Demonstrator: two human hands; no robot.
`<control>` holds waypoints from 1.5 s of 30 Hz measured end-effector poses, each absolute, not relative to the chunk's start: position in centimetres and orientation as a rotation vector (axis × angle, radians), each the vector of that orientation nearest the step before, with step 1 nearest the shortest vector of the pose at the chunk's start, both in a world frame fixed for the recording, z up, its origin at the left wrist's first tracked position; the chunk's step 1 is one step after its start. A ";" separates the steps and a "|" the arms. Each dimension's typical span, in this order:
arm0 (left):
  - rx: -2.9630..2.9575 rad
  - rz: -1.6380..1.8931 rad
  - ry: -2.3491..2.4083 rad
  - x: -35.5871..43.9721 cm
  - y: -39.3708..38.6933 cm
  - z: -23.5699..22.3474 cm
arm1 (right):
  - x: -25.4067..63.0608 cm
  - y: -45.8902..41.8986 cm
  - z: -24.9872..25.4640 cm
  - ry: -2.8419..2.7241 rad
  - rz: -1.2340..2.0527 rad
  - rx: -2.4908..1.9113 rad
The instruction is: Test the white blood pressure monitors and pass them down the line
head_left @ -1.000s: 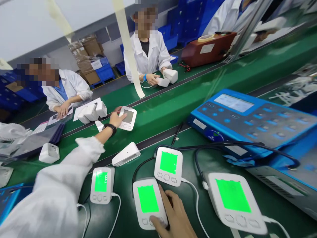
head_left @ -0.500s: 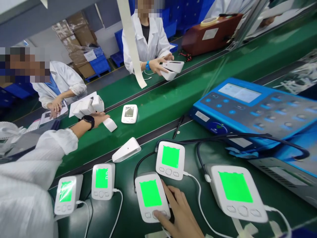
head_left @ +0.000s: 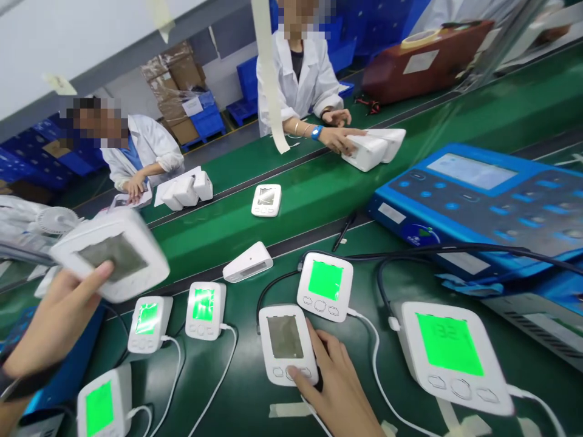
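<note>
My left hand (head_left: 54,321) grips a white monitor unit (head_left: 112,255) with a dark, unlit screen, raised above the bench at the left. My right hand (head_left: 339,388) rests on another white monitor (head_left: 285,343) on the green bench, thumb on its front buttons; that screen is dark. Around it lie several wired monitors with lit green screens (head_left: 325,285) (head_left: 450,352) (head_left: 204,308).
A blue tester console (head_left: 478,194) stands at the right with black hoses. A conveyor belt (head_left: 319,194) carries a lone monitor (head_left: 266,200). A white unit (head_left: 248,262) lies on the belt's edge. Two people in white coats work across the belt.
My left hand came back from the belt holding a dark-screened monitor. The screen under my right hand went from green to dark. The person opposite set white units down on the belt.
</note>
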State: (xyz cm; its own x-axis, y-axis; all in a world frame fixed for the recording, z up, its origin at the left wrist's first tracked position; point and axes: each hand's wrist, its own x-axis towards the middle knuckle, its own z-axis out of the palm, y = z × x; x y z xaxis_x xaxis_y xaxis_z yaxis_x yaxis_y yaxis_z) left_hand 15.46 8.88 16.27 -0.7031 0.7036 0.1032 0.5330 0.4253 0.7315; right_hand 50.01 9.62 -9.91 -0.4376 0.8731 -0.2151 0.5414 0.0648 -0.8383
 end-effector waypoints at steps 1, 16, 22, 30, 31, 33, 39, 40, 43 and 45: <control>0.890 1.289 2.432 16.4 6.0 16.2 | 50.1 9.6 -10.0 -2.010 1.315 -1.395; -0.248 1.828 1.852 23.6 -6.3 1.4 | 47.5 8.4 -5.5 -2.011 1.217 -1.261; -0.182 1.810 1.742 21.4 -6.1 -0.3 | 35.0 7.4 -3.8 -2.310 1.159 -1.139; -0.228 1.792 1.729 16.5 -6.2 0.4 | 32.5 8.5 -6.5 -2.282 1.289 -1.217; -0.208 1.770 1.731 16.0 -6.0 0.3 | 32.6 8.4 -6.5 -2.258 1.312 -1.215; -0.172 1.710 1.720 15.2 -5.8 0.1 | 32.5 8.2 -6.4 -2.207 1.341 -1.233; -0.271 1.562 1.652 15.3 -4.9 -1.6 | 32.7 7.7 -5.3 -2.100 1.432 -1.232; -0.273 1.550 1.635 15.5 -4.8 -1.8 | 33.0 7.6 -5.2 -2.083 1.450 -1.228; -0.218 1.537 1.598 16.0 -4.4 -2.0 | 33.7 7.1 -5.4 -2.025 1.495 -1.233; -0.196 1.520 1.587 16.0 -4.2 -2.0 | 34.1 6.8 -5.8 -1.987 1.523 -1.238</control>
State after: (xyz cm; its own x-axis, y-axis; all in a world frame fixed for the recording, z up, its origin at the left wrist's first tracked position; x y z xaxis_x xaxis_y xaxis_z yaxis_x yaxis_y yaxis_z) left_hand 16.02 -4.19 -2.05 -0.5809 0.4524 -0.6767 -0.6565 0.2311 0.7181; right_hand 34.08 6.80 -5.77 -0.5586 0.7980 -0.2260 0.4252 0.0417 -0.9041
